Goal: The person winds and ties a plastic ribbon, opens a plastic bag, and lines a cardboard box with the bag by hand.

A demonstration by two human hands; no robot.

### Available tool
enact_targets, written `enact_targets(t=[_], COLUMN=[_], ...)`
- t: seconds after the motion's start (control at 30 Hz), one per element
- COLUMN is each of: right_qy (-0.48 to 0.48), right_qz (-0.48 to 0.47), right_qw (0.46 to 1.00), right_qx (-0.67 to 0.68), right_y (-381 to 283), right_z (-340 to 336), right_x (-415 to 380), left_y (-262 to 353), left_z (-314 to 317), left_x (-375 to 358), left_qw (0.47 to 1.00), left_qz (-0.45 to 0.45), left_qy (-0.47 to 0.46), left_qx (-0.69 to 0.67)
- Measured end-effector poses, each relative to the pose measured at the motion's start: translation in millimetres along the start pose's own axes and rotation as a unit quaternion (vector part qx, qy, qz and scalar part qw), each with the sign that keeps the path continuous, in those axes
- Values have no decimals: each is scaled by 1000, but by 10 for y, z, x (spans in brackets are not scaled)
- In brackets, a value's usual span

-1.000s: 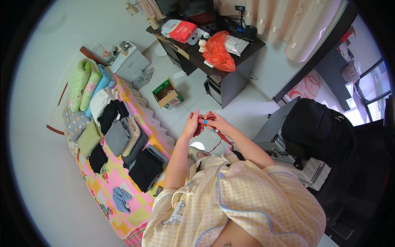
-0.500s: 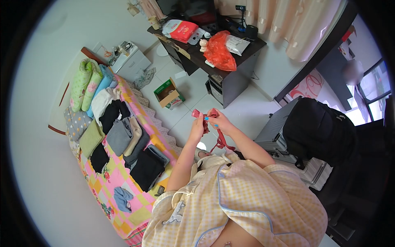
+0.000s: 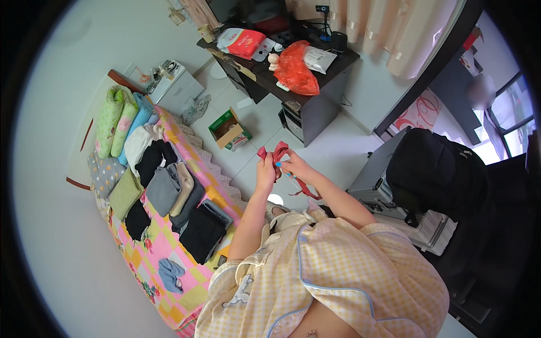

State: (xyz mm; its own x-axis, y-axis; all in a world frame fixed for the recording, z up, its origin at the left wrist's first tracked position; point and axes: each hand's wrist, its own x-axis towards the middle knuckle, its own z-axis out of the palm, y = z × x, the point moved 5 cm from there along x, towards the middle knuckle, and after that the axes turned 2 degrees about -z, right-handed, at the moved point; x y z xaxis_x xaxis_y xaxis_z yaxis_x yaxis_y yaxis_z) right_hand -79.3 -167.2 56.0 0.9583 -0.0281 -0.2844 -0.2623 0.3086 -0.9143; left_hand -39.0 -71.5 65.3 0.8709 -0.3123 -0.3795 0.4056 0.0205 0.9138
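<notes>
A red strap-like cloth item [image 3: 280, 151] is held up in front of my body, over the tiled floor. My left hand [image 3: 265, 173] is closed round its left part, with a bit of red sticking out above the fingers. On the other side my right hand [image 3: 295, 166], with blue nails, pinches the same item close to my left hand. A loose red strap end [image 3: 306, 190] hangs below my right hand. The finer shape of the item is bunched up and hard to make out.
At left, a bed [image 3: 194, 296] bears folded clothes [image 3: 163, 188] and rolled quilts [image 3: 110, 121]. An open cardboard box [image 3: 230, 135] sits on the floor. Ahead is a dark desk [image 3: 332, 84] with a red bag [image 3: 298, 67]. Silver suitcases [image 3: 369, 183] and a black backpack [image 3: 431, 172] stand right.
The red item has been bunched and raised above my fingers, forming a loop at the top. My hands have shifted slightly, and the hanging strap has swung and spread differently.
</notes>
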Motion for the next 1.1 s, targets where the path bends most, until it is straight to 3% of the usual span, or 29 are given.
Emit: enact_targets(t=[0.07, 0.1, 0.17, 0.23, 0.27, 0.3, 0.33, 0.37, 0.4, 0.43, 0.5, 0.53, 0.6, 0.63, 0.7, 0.73, 0.77, 0.8, 0.83, 0.87, 0.9, 0.97, 1.1], right_qy=[-152, -152, -254, -246, -248, -250, -258, -256, -275, -292, -281, -266, -220, -220, -129, -71, -69, -10, 48, 49, 50, 42, 12], right_qz=[37, 37, 76, 93, 73, 53, 74, 74, 88, 102, 75, 55, -31, -31, -22, -79, -78, -80, -82, -113, -112, -196, -314], right_qw=[987, 988, 963, 964, 961, 954, 932, 933, 902, 863, 856, 848, 845, 845, 882, 854, 854, 838, 817, 778, 778, 756, 705], right_qx=[17, 17, -44, -34, -95, -155, -243, -241, -321, -399, -428, -454, -487, -486, -453, -510, -510, -540, -568, -616, -616, -623, -636], right_y=[-21, -13, 127, 278, 371, 353, 340, 307, 325, 318, 245, 228, 157, 148, 110, 57, 75, -128, -266, -286, -242, -180, -65], right_z=[-29, -130, -250, -398, -453, -457, -519, -521, -505, -468, -388, -347, -266, -195, -118, -65, -11, 65, 128, 217, 240, 324, 272], right_x=[-19, -5, -22, -1, 51, 71, 120, 191, 260, 306, 427, 490, 532, 498, 456, 423, 366, 208, 83, 22, -18, -91, -167], left_y=[-11, -2, 36, 101, -28, -24, 35, 68, 84, 56, -21, -56, -85, -167, -301, -276, -323, -314, -362, -325, -263, -199, -280], left_z=[-42, -73, -122, -115, -152, -108, 38, 182, 246, 258, 188, 177, 60, 3, -228, -254, -282, -314, -321, -291, -264, -223, -238], left_x=[20, 26, 9, -49, 28, -13, -109, -225, -280, -287, -221, -211, -133, -65, 155, 208, 266, 275, 240, 231, 233, 207, 186], left_qw=[999, 999, 998, 994, 960, 960, 898, 794, 742, 740, 682, 681, 690, 689, 811, 825, 824, 913, 957, 980, 980, 985, 973], left_qz=[2, 2, 0, -13, -25, -25, 116, 251, 166, 165, 141, 142, 123, 124, 161, 214, 215, 54, -110, -114, -114, -167, -229], left_qy=[-20, -28, -37, -75, -164, -165, -201, -229, -259, -261, -184, -185, -86, -87, -2, 35, 33, 26, 18, 15, 13, 34, 9], left_qx=[-35, -39, -43, 75, 224, 225, 373, 504, 596, 597, 694, 694, 708, 709, 562, 522, 522, 404, 267, 161, 162, 28, -32])
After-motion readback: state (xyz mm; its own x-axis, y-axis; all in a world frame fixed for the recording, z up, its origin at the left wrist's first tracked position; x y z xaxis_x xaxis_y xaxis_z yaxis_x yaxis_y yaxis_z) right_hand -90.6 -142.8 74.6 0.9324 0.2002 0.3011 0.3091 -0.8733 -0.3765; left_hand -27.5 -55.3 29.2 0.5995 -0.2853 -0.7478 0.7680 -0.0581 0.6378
